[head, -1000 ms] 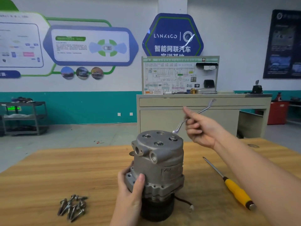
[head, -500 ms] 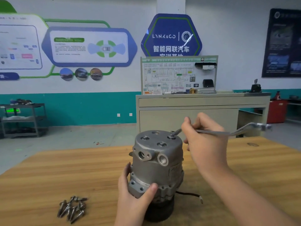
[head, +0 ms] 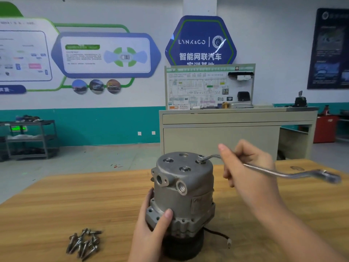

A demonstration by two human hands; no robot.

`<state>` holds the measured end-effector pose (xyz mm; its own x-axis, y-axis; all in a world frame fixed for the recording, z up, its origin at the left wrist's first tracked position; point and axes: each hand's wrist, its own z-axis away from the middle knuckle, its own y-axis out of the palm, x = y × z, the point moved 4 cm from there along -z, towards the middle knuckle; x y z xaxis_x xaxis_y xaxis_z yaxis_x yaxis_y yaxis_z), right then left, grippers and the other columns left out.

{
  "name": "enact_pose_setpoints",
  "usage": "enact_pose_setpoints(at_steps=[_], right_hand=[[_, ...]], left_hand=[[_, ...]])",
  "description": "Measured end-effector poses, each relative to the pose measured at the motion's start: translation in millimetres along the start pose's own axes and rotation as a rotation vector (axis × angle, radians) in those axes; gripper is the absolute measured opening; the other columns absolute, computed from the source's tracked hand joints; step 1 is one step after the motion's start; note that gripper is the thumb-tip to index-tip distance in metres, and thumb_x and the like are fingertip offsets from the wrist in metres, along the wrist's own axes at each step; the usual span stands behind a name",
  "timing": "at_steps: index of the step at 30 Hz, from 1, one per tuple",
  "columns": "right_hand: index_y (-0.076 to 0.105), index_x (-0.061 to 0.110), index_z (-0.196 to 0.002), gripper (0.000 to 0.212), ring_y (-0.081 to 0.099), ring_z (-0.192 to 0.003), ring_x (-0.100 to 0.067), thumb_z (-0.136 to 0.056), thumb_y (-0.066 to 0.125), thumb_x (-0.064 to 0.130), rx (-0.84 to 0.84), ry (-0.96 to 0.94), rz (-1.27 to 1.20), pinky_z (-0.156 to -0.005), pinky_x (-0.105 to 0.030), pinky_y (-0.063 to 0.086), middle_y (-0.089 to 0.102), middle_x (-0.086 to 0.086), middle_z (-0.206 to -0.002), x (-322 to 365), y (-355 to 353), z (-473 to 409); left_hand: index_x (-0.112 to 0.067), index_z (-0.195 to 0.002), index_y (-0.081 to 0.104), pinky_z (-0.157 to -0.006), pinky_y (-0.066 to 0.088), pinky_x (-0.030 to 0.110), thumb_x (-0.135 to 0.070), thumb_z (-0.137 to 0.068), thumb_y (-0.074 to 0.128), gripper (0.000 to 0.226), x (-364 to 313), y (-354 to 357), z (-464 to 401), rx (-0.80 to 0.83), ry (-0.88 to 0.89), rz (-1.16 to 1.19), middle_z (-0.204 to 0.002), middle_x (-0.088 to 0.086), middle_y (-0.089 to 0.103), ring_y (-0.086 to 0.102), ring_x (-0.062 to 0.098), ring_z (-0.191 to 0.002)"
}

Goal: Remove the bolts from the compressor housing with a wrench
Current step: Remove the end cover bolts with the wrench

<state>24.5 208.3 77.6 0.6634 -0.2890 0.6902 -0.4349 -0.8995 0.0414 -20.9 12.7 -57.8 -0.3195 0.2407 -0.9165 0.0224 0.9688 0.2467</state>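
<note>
Compressor housing [head: 184,188] stands upright on the wooden table [head: 56,205], near its front edge, with its black pulley end down. The grey cast body looks heavy and rigid to me, its surface dull rather than slick. I judge it will not deform, but it could twist or tip under wrench torque, so it needs bracing low down.

Left hand [head: 151,229] grips the lower flange of the housing, thumb across the front and fingers wrapped behind.

On the top face I count 3 bolt heads: 2 bare, and 1 bolt [head: 200,159] at the back right with the ring end of the wrench [head: 283,173] seated over it. The wrench is a thin offset steel bar, stiff; its far end is motion-blurred. Right hand [head: 247,167] holds the shank close to the bolt end, fingers curled around it with 1 finger extended. I judge a hold further out would give more leverage.

A pile of removed bolts [head: 84,242] lies on the table well left of the housing. A thin black lead [head: 219,235] trails from the base.

Room: a beige counter [head: 236,133] behind carries a wiring-diagram board [head: 207,87]. White-and-teal wall with posters; a metal shelf cart [head: 28,138] at left.
</note>
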Motion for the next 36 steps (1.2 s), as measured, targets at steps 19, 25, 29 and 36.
enact_pose_setpoints(at_steps=[19,25,29,36], right_hand=[[0.043,0.017,-0.058,0.038,0.031,-0.027,-0.005,-0.064,0.074,0.037,0.018,0.547,-0.661,-0.028,-0.012,0.021,0.040,0.003,-0.039,-34.6,15.7,-65.7],[0.043,0.011,-0.051,0.048,0.046,-0.029,-0.012,-0.090,0.063,0.029,-0.118,-0.029,-0.086,-0.032,-0.018,0.036,0.053,-0.005,-0.041,-6.0,6.9,-26.1],[0.043,-0.001,-0.054,0.049,0.048,-0.039,-0.025,-0.094,0.058,0.024,-0.096,-0.348,0.123,-0.041,-0.031,0.037,0.048,-0.013,-0.044,8.9,18.8,-11.6],[0.035,0.008,-0.053,0.048,0.035,-0.042,-0.025,-0.093,0.057,0.018,-0.070,-0.426,0.264,-0.044,-0.042,0.030,0.038,-0.012,-0.043,10.2,28.5,-9.0]], left_hand=[[-0.039,-0.118,0.050,-0.073,0.050,0.010,-0.045,-0.034,0.080,0.089,-4.6,0.7,-1.6,0.094,0.118,-0.033,-0.123,-0.013,0.057,0.062,-0.005,-0.101],[-0.044,-0.120,0.039,-0.087,0.039,0.016,-0.056,-0.030,0.074,0.098,-5.4,4.2,2.6,0.031,0.199,-0.233,-0.126,-0.020,0.039,0.045,-0.011,-0.113],[-0.045,-0.117,0.036,-0.092,0.037,0.024,-0.057,-0.029,0.072,0.095,-8.6,6.7,6.8,-0.006,0.227,-0.294,-0.125,-0.022,0.033,0.045,-0.004,-0.111],[-0.040,-0.127,0.030,-0.082,0.036,0.004,-0.060,-0.029,0.070,0.108,-10.1,6.1,5.3,-0.011,0.237,-0.350,-0.122,-0.021,0.032,0.037,-0.018,-0.109]])
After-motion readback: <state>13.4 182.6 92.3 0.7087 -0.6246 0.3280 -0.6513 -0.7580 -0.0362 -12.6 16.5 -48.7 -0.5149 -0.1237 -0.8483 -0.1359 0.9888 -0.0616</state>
